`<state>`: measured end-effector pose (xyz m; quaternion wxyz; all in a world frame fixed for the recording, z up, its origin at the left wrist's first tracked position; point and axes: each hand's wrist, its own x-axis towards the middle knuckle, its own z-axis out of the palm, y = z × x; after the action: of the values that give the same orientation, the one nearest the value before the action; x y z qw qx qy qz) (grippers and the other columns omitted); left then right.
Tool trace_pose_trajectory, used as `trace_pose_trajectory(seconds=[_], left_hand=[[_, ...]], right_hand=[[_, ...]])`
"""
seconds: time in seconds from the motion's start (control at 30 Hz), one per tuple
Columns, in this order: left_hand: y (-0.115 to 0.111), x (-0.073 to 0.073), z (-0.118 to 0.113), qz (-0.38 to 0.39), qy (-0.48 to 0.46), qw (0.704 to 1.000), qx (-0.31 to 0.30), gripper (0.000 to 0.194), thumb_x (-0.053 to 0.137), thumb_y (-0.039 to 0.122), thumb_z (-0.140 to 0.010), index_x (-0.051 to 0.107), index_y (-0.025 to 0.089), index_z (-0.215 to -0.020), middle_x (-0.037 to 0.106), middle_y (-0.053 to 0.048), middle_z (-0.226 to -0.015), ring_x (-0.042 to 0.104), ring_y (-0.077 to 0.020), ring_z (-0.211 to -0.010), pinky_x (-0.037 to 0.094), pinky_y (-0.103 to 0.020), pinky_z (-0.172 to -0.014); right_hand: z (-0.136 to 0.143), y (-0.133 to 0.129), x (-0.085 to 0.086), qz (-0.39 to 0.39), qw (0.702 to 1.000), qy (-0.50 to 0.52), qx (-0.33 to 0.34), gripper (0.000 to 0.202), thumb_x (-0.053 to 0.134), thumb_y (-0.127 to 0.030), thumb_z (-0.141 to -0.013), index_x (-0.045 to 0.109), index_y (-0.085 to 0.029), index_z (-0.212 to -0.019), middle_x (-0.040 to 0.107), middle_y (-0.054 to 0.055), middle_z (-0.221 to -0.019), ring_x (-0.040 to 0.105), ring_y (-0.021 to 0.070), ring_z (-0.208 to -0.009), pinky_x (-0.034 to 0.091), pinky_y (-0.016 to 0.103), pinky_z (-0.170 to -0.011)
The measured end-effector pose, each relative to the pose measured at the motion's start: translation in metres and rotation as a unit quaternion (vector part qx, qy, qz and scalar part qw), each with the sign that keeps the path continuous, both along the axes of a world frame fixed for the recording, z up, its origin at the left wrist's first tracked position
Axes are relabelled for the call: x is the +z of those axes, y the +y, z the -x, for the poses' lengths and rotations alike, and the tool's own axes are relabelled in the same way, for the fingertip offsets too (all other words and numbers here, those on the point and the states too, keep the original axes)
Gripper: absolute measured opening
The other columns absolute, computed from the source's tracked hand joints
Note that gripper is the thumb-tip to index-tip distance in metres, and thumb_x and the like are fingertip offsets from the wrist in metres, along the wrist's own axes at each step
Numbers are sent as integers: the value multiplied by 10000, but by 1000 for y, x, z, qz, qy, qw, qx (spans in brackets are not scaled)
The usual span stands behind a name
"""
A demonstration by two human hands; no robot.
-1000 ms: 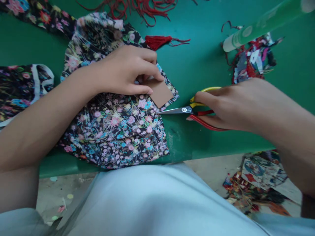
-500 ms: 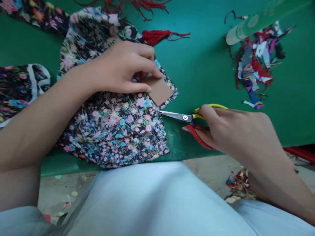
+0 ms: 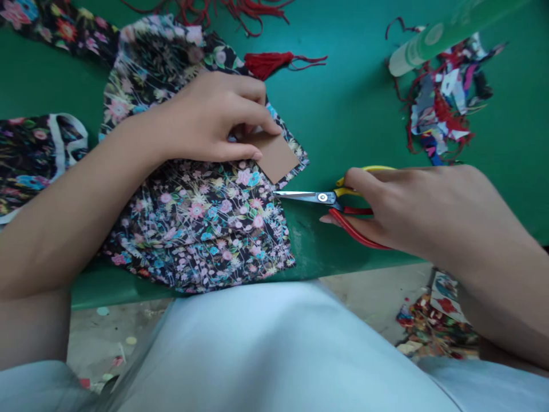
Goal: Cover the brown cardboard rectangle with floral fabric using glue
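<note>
My left hand [image 3: 231, 114] pins a small brown cardboard square [image 3: 278, 157] flat on a dark floral cloth [image 3: 206, 229], thumb and forefinger closed on its upper left edges. The other fingers curl under and are partly hidden. In my right hand [image 3: 398, 200] is a pair of scissors [image 3: 323, 198] with one yellow and one red handle. The blades look nearly closed. Their tips touch the cloth's right edge, just below the card's lowest corner.
A red tassel [image 3: 268, 64] lies beyond the cloth, with loose red cords [image 3: 231, 11] behind it. At the back right, a bottle [image 3: 429, 46] lies by a heap of scraps [image 3: 450, 103]. Another floral piece with white trim [image 3: 62, 143] is at left. Scraps litter the floor.
My right hand and the scissor handles have swung slightly up, so the blades lie more level. The tips stay at the cloth's edge. My left hand and the card hold still.
</note>
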<state>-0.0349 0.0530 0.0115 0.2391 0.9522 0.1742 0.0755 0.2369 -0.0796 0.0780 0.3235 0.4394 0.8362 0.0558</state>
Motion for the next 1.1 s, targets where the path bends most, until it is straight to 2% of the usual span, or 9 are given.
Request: trace_pose_trajectory(seconds=[0.13, 0.47, 0.63, 0.83, 0.93, 1.1], left_hand=[[-2, 0, 0, 8, 10, 1000, 10, 575, 392, 577, -934, 707, 185, -1212, 661, -102, -1008, 557, -185, -801, 399, -322, -730], [-1, 1, -1, 5, 27, 1000, 5, 561, 378, 540, -933, 691, 182, -1231, 645, -110, -1028, 521, -192, -788, 384, -340, -714], [-1, 2, -1, 10, 36, 999, 8, 554, 373, 527, -924, 689, 191, -1230, 651, -110, -1055, 523, -198, -786, 389, -349, -719], [-2, 2, -1, 6, 28, 1000, 5, 550, 374, 511, -926, 694, 178, -1224, 645, -113, -1017, 534, -199, -792, 373, -339, -693], [-2, 2, -1, 2, 27, 1000, 0, 543, 375, 501, -931, 695, 176, -1227, 639, -113, -993, 541, -204, -806, 363, -336, -683], [-1, 0, 0, -2, 24, 1000, 6, 514, 397, 489, -931, 695, 190, -1225, 633, -104, -966, 550, -204, -820, 353, -325, -684]], right_hand=[[-1, 4, 4, 7, 1000, -5, 13, 416, 423, -639, -882, 468, -235, -791, 560, 16, -569, 530, 197, -459, 102, 287, -459], [-4, 18, 2, 56, 998, 24, 26, 502, 335, -717, -892, 472, -238, -833, 615, 43, -602, 558, 214, -462, 91, 284, -465], [-6, 28, 4, 89, 995, 16, 45, 580, 255, -793, -875, 472, -257, -830, 490, 24, -464, 515, 236, -407, 124, 291, -460], [2, 47, 11, 170, 985, -30, -8, 732, 160, -882, -803, 565, -286, -930, 511, 46, -478, 553, 256, -446, 194, 304, -463], [5, 56, 9, 192, 979, -72, -11, 799, 226, -927, -756, 617, -281, -1016, 515, 46, -481, 586, 257, -492, 204, 309, -514], [9, 69, 4, 212, 969, -111, -54, 881, 320, -983, -661, 654, -301, -1107, 611, 43, -587, 615, 241, -532, 223, 303, -558]])
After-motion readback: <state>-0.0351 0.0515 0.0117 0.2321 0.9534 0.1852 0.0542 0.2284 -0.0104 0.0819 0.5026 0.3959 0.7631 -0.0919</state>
